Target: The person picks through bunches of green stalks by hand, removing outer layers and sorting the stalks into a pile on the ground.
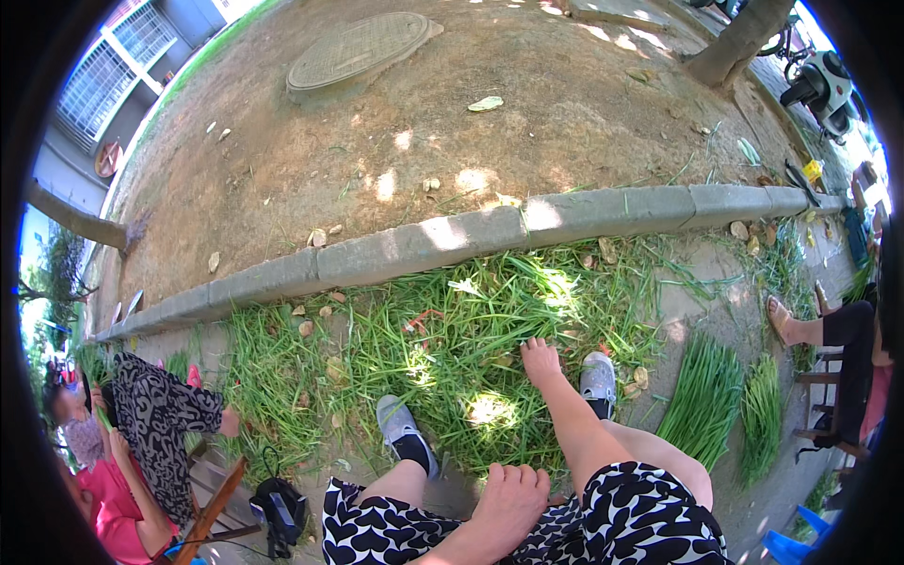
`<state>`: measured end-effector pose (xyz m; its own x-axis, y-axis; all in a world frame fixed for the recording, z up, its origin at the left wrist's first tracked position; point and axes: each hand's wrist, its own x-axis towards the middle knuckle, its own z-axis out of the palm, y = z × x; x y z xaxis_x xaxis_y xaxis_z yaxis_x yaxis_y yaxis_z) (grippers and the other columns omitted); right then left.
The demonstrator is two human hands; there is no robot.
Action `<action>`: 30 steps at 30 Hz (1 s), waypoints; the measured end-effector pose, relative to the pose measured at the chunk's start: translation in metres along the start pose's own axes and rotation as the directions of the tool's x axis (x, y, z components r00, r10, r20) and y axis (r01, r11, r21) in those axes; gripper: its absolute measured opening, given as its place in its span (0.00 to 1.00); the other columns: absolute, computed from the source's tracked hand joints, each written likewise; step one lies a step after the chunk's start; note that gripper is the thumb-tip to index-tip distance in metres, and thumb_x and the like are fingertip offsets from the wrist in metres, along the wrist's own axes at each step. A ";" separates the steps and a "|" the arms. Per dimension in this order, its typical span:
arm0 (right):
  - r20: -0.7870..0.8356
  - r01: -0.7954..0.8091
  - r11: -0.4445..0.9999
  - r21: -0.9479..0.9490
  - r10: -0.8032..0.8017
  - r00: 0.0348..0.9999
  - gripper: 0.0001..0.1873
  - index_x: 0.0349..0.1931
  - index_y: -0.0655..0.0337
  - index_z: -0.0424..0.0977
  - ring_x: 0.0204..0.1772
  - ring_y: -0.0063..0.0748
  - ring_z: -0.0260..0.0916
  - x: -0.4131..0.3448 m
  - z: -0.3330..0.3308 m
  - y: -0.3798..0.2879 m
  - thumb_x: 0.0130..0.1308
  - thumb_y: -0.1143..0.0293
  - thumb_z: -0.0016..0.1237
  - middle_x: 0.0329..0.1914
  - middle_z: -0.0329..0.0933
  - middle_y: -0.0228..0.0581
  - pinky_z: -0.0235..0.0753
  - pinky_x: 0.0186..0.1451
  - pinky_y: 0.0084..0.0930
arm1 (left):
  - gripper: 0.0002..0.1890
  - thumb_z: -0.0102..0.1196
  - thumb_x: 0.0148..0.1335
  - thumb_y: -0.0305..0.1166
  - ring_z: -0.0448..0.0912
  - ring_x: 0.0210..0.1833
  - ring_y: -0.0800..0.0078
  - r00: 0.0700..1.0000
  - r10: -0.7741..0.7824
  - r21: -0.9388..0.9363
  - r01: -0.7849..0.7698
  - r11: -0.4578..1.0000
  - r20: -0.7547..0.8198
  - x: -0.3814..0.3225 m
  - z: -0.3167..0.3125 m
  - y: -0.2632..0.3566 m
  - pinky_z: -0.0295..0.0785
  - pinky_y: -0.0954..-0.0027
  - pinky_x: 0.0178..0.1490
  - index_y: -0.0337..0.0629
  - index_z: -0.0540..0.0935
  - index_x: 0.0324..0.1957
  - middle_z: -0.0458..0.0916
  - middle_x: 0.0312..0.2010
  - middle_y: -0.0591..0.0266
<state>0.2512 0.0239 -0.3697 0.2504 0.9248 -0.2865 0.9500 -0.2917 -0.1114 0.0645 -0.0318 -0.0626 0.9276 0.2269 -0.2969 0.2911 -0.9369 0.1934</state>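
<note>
My right hand [542,364] reaches down, its fingertips at the edge of a scattered heap of long green chive-like leaves [487,311]. Whether it grips any is unclear. Above my patterned lap rests my left hand [512,498], back up and fingers curled; its palm is hidden. The loose leaves spread around both my grey shoes, the left shoe [397,417] and the right shoe [597,378]. To the right, a large, neatly aligned bundle of green stalks [703,399] lies on the pavement beside a smaller, paler bundle [760,417].
A concrete kerb [494,229] runs beyond the heap, with bare soil and a manhole cover [360,53] behind it. At left, a seated person [131,480] holds green stalks near a black bag [277,510]. Another person's leg [826,330] is at right, above a blue plastic object [794,537].
</note>
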 end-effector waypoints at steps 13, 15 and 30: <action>-0.166 -0.154 0.978 0.142 0.176 0.970 0.32 0.61 0.62 0.55 0.67 0.44 0.54 0.032 -0.009 0.021 0.54 0.78 0.46 0.64 0.57 0.45 0.68 0.56 0.40 | 0.10 0.49 0.54 0.33 0.73 0.34 0.64 1.000 -0.006 -0.033 0.006 0.999 -0.005 0.001 0.005 0.002 0.62 0.61 0.43 0.40 0.75 0.37 0.75 0.28 0.61; -0.089 -0.196 0.970 0.145 0.210 0.974 0.26 0.57 0.61 0.61 0.64 0.42 0.58 0.038 -0.009 0.019 0.55 0.76 0.47 0.59 0.63 0.43 0.70 0.53 0.39 | 0.10 0.49 0.55 0.34 0.73 0.34 0.64 1.000 -0.016 -0.057 0.016 0.998 -0.013 0.001 0.006 0.002 0.62 0.61 0.43 0.41 0.75 0.36 0.75 0.28 0.61; -0.100 -0.211 0.976 -0.063 0.204 0.974 0.18 0.51 0.57 0.67 0.55 0.36 0.65 0.037 -0.014 0.011 0.59 0.68 0.46 0.47 0.72 0.35 0.63 0.57 0.40 | 0.09 0.48 0.55 0.32 0.73 0.35 0.63 1.000 -0.010 -0.033 0.011 0.999 0.025 0.000 0.009 0.002 0.63 0.59 0.45 0.39 0.74 0.36 0.74 0.28 0.59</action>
<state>0.2738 0.0580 -0.3679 0.4564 0.8655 -0.2063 0.8856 -0.4643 0.0113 0.0628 -0.0363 -0.0702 0.9184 0.2301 -0.3219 0.3090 -0.9252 0.2204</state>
